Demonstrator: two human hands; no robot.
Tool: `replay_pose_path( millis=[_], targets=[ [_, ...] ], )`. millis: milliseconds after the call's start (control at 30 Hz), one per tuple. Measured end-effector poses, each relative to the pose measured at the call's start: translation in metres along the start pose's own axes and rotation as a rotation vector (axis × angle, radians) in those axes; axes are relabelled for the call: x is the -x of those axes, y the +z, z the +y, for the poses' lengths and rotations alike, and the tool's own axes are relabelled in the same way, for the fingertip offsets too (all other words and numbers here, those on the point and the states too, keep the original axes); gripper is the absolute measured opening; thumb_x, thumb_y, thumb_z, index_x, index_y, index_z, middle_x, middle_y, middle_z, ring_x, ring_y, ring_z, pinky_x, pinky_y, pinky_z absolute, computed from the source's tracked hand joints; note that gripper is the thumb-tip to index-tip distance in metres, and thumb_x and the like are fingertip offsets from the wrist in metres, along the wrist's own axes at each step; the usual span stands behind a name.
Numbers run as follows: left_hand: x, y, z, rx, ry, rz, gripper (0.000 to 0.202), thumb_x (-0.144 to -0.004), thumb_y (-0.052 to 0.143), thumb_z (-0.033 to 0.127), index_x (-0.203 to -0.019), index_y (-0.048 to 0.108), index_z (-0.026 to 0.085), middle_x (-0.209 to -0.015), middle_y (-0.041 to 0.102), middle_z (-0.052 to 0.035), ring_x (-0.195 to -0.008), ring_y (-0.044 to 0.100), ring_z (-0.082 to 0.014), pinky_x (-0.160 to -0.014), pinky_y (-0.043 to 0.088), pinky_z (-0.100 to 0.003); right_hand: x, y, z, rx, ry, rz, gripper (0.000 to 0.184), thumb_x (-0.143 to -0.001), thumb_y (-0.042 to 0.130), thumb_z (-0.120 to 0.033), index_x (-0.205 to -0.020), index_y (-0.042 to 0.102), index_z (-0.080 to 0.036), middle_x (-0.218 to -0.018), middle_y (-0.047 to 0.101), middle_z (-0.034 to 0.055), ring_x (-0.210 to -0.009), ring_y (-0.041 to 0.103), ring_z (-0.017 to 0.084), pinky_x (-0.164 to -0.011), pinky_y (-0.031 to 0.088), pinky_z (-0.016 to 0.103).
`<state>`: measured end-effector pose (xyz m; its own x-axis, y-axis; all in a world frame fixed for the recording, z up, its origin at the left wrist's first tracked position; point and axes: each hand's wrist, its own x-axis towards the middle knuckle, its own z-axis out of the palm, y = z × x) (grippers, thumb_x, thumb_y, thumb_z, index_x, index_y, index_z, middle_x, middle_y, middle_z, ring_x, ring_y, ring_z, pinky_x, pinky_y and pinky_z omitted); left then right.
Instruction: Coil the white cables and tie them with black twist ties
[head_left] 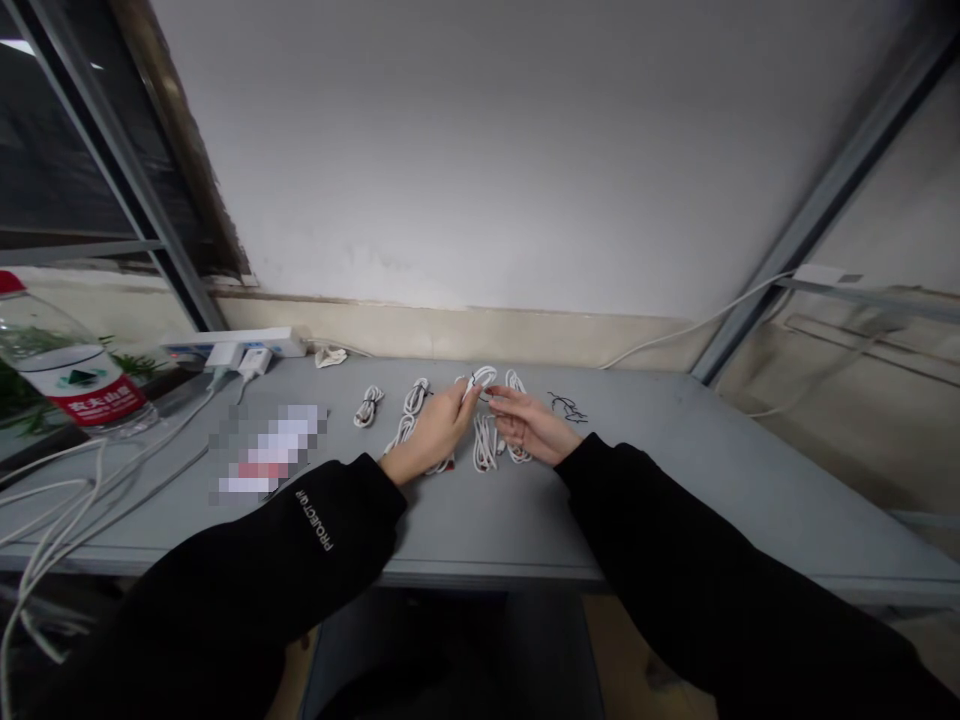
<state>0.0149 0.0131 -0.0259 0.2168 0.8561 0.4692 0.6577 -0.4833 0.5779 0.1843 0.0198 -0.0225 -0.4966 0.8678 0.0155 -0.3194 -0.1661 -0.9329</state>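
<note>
Both of my hands meet over a row of coiled white cables on the grey table (525, 520). My left hand (433, 432) is closed, pinching a white cable (480, 380) near its looped end. My right hand (529, 425) pinches the same cable from the right, fingers curled. Below the hands lie more white cable bundles (485, 450). Two small coiled cables (368, 405) (415, 396) lie to the left. A bunch of thin black ties (568, 406) sits just right of my right hand.
A white power strip (236, 346) with plugged chargers lies at the back left, its white cords trailing off the table's left edge. A water bottle with a red label (71, 380) stands at far left. A blurred flat item (270, 450) lies left of my left arm.
</note>
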Motion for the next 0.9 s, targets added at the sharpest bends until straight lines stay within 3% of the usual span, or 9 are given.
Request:
replay_pose_path(
  millis=[100, 200, 533, 667, 767, 900],
  targets=[
    [0.0, 0.001, -0.001, -0.021, -0.002, 0.01, 0.028, -0.099, 0.033, 0.037, -0.08, 0.046, 0.022, -0.064, 0.047, 0.0012, -0.062, 0.05, -0.0173, -0.065, 0.038, -0.03, -0.003, 0.002, 0.009, 0.185, -0.204, 0.145, 0.036, -0.067, 0.082, -0.03, -0.095, 0.06, -0.021, -0.062, 0.057, -0.007, -0.045, 0.047, 0.006, -0.038, 0.032, 0.019],
    [0.0, 0.001, 0.0, 0.014, 0.003, -0.022, 0.027, -0.099, 0.034, 0.036, -0.08, 0.047, 0.022, -0.064, 0.048, 0.0016, -0.062, 0.05, -0.0168, -0.065, 0.038, -0.029, -0.009, -0.001, 0.017, 0.256, -0.315, 0.224, 0.033, -0.065, 0.083, -0.031, -0.089, 0.064, -0.02, -0.063, 0.062, -0.0041, -0.045, 0.049, 0.007, -0.036, 0.034, 0.021],
    [-0.002, 0.001, 0.001, 0.293, 0.03, -0.065, 0.036, -0.099, 0.033, 0.042, -0.077, 0.05, 0.019, -0.065, 0.046, 0.0023, -0.063, 0.045, -0.0134, -0.063, 0.037, -0.027, -0.011, -0.004, 0.02, 0.233, -0.356, 0.269, 0.024, -0.067, 0.082, -0.036, -0.085, 0.073, -0.023, -0.052, 0.057, -0.0054, -0.043, 0.044, 0.008, -0.041, 0.036, 0.024],
    [-0.001, 0.0, 0.003, 0.312, 0.088, -0.049, 0.033, -0.097, 0.038, 0.041, -0.08, 0.056, 0.018, -0.073, 0.056, -0.0006, -0.07, 0.052, -0.0147, -0.07, 0.042, -0.028, -0.011, -0.002, 0.02, 0.21, -0.377, 0.301, 0.025, -0.067, 0.081, -0.036, -0.088, 0.075, -0.023, -0.055, 0.057, -0.0042, -0.047, 0.045, 0.009, -0.044, 0.037, 0.025],
    [-0.002, 0.001, 0.002, 0.283, 0.134, -0.065, 0.03, -0.098, 0.041, 0.038, -0.086, 0.059, 0.018, -0.086, 0.063, -0.0043, -0.082, 0.057, -0.0175, -0.081, 0.045, -0.03, -0.01, 0.0, 0.019, 0.139, -0.366, 0.29, 0.023, -0.066, 0.081, -0.033, -0.085, 0.075, -0.022, -0.058, 0.058, -0.0028, -0.052, 0.047, 0.011, -0.046, 0.038, 0.026],
    [-0.001, 0.001, -0.002, 0.108, 0.197, -0.09, 0.027, -0.099, 0.041, 0.037, -0.094, 0.059, 0.018, -0.091, 0.061, -0.0071, -0.088, 0.055, -0.0202, -0.086, 0.046, -0.035, -0.008, 0.002, 0.016, 0.065, -0.332, 0.226, 0.019, -0.064, 0.081, -0.029, -0.08, 0.076, -0.021, -0.071, 0.065, 0.0003, -0.063, 0.053, 0.011, -0.052, 0.043, 0.025]
  ],
)
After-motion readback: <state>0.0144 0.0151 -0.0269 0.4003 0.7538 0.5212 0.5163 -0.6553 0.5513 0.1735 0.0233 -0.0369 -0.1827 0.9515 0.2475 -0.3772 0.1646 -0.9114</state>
